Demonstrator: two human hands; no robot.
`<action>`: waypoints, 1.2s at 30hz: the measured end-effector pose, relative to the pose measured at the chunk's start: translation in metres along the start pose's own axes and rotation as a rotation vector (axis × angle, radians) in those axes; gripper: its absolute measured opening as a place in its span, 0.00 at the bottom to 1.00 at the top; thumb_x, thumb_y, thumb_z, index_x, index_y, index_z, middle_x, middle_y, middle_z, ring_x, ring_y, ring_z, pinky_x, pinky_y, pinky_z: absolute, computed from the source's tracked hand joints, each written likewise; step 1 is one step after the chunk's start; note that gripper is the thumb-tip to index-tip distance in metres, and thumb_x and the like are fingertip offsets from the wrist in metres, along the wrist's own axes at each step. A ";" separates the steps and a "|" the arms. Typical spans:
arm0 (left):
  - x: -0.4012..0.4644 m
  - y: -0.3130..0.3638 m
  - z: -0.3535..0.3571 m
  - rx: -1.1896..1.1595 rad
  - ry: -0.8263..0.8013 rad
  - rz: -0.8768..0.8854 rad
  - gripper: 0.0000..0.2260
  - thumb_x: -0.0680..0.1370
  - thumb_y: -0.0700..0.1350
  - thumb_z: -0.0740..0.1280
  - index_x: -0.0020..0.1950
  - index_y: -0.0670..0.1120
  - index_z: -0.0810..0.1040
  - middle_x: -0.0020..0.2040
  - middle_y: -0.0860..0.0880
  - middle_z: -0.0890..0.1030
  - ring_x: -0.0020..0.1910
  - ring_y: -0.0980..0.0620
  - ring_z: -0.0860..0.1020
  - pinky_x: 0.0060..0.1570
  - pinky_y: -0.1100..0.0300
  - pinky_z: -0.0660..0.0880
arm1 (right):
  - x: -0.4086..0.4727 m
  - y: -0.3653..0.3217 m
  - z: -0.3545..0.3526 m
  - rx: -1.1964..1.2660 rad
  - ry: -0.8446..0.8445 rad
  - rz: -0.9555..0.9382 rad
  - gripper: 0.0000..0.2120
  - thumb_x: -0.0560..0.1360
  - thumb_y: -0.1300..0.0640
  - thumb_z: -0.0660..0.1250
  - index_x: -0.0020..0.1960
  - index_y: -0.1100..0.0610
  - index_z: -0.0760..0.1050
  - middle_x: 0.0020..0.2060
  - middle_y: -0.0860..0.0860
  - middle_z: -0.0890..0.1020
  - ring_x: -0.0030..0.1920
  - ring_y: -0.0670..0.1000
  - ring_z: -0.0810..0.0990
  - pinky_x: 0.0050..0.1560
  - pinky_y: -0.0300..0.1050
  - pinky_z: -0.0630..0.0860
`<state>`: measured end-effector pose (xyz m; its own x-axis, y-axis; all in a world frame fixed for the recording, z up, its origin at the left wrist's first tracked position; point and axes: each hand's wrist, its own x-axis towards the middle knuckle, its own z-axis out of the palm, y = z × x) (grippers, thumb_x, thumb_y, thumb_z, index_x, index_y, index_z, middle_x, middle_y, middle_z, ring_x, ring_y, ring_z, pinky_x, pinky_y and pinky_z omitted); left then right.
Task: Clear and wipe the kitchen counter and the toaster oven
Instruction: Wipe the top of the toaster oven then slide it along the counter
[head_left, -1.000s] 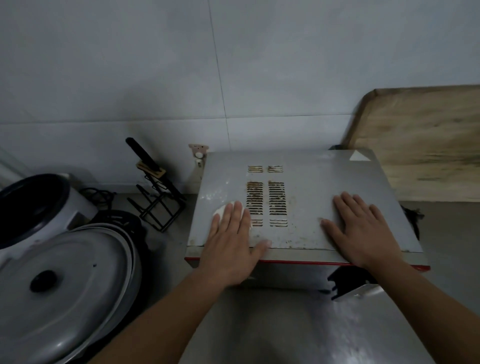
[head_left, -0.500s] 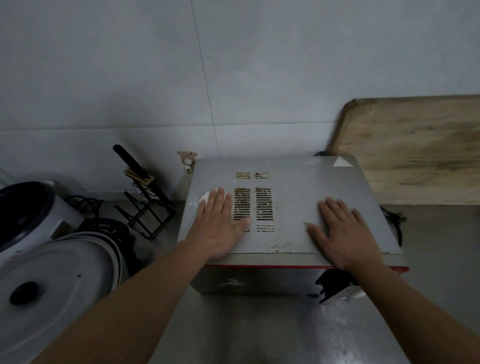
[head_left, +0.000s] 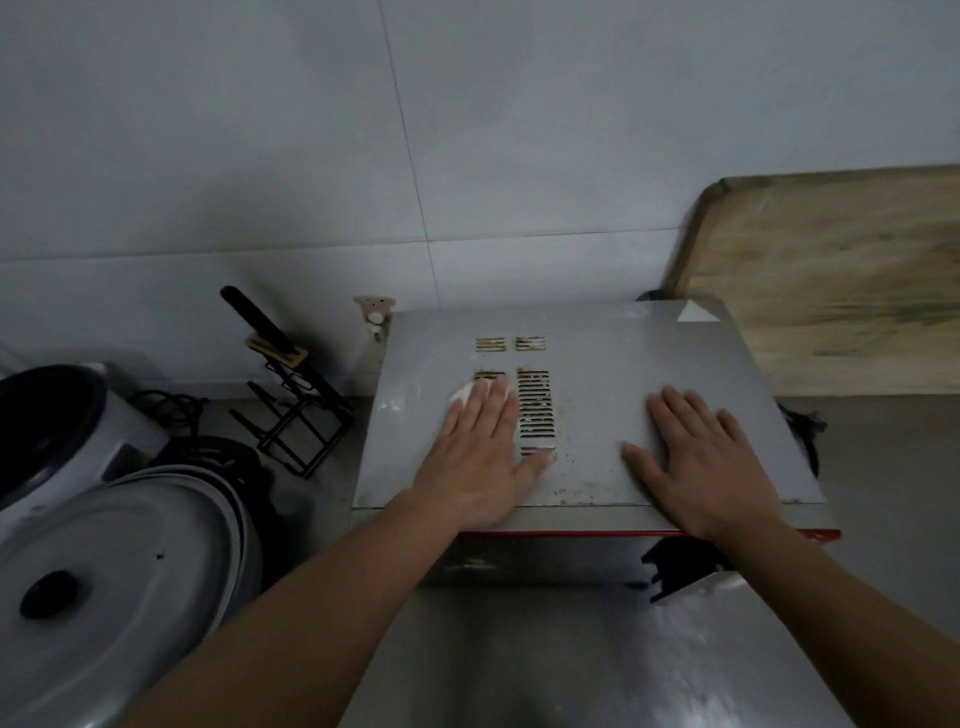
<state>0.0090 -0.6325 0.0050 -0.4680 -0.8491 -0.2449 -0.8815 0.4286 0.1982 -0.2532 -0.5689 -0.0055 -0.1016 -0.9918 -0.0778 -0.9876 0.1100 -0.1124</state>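
Note:
The grey toaster oven stands against the wall with its stained top and rusty vent slots facing me. My left hand lies flat on the top, fingers straight, pressing a white wipe that peeks out past the fingertips and covers part of the left vent row. My right hand rests flat and spread on the right half of the top, holding nothing. The steel counter runs in front of the oven.
A wooden board leans on the wall at the right. On the left are a black wire knife rack with a knife, a large pot lid and a rice cooker. A black cord lies right of the oven.
My left hand has slid the white wipe rightwards from the oven's left edge onto the vent slots. My right hand has stayed put on the right side.

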 end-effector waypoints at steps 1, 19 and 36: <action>0.018 0.003 -0.004 -0.001 0.004 -0.001 0.39 0.77 0.72 0.39 0.80 0.50 0.33 0.78 0.53 0.28 0.75 0.54 0.26 0.77 0.48 0.36 | 0.000 0.000 0.000 0.004 -0.003 0.002 0.40 0.77 0.28 0.34 0.81 0.49 0.41 0.80 0.48 0.44 0.79 0.48 0.41 0.79 0.54 0.44; -0.029 0.047 0.016 -0.001 0.006 0.104 0.38 0.78 0.71 0.41 0.80 0.51 0.35 0.78 0.54 0.28 0.73 0.59 0.24 0.77 0.51 0.34 | -0.002 -0.001 -0.001 -0.001 0.019 0.012 0.39 0.77 0.29 0.35 0.81 0.49 0.43 0.81 0.48 0.47 0.80 0.48 0.42 0.79 0.53 0.45; 0.103 0.037 -0.017 -0.030 0.060 -0.040 0.41 0.77 0.72 0.43 0.82 0.48 0.39 0.80 0.50 0.32 0.77 0.49 0.29 0.77 0.48 0.35 | -0.002 -0.002 -0.005 0.023 -0.008 0.017 0.37 0.78 0.30 0.38 0.81 0.48 0.41 0.80 0.47 0.44 0.79 0.46 0.39 0.79 0.50 0.41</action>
<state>-0.0706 -0.7099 0.0032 -0.4266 -0.8829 -0.1964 -0.8969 0.3849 0.2178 -0.2519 -0.5674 -0.0003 -0.1174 -0.9892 -0.0880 -0.9827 0.1285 -0.1334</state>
